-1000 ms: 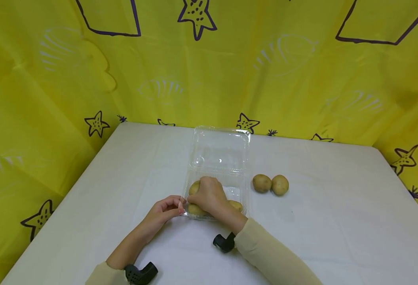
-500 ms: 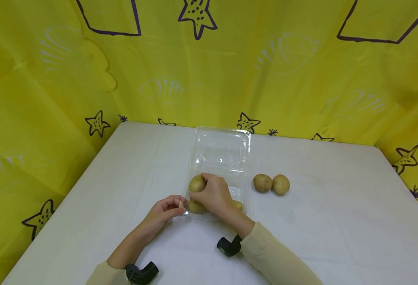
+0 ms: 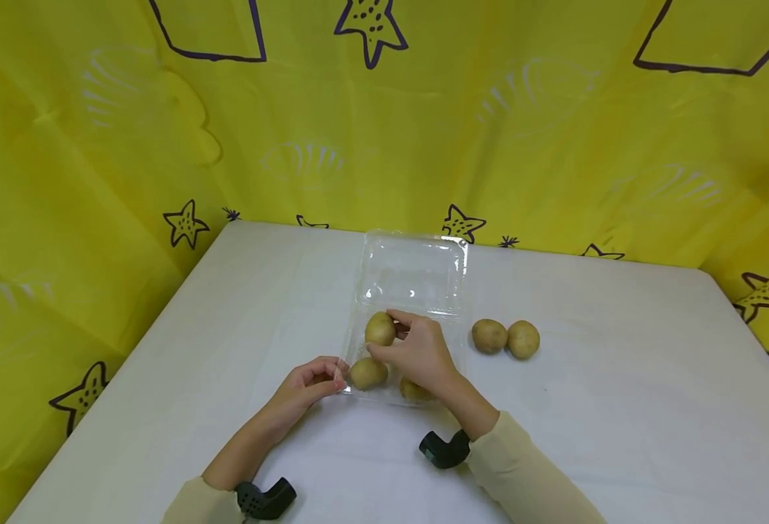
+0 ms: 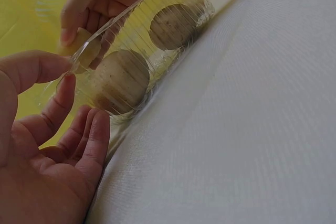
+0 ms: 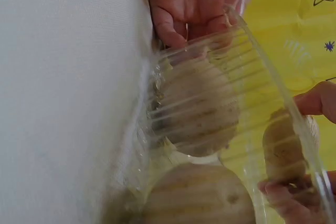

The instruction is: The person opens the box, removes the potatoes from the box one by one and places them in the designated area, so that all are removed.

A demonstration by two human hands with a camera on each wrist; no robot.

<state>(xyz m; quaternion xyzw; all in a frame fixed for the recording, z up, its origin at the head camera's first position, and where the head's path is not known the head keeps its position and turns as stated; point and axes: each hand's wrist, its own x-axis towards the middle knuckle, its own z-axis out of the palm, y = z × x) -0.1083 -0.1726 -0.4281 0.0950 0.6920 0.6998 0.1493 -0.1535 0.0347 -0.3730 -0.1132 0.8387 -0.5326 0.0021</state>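
An open clear plastic clamshell [image 3: 453, 360] lies mid-table, its lid [image 3: 413, 273] folded flat behind. My right hand [image 3: 391, 336] pinches a potato [image 3: 379, 327] just over the tray's back left part. Two more potatoes lie in the tray, one front left [image 3: 368, 372] and one partly under my right palm [image 3: 413, 391]. My left hand [image 3: 333, 377] pinches the tray's front left corner. In the left wrist view the tray's ribbed wall [image 4: 163, 51] shows a potato [image 4: 119, 80] behind it. The right wrist view shows the held potato [image 5: 286, 145] over the rim.
Two loose potatoes [image 3: 488, 336] [image 3: 523, 339] lie side by side on the white table [image 3: 620, 407], right of the tray. A yellow curtain with star prints [image 3: 555, 145] closes in the back and both sides. Black wrist cameras [image 3: 443, 449] [image 3: 266, 498] sit on both forearms.
My right hand has moved back and to the right over the tray with a potato in its fingers, uncovering the front left potato. The left hand has kept its hold on the corner.
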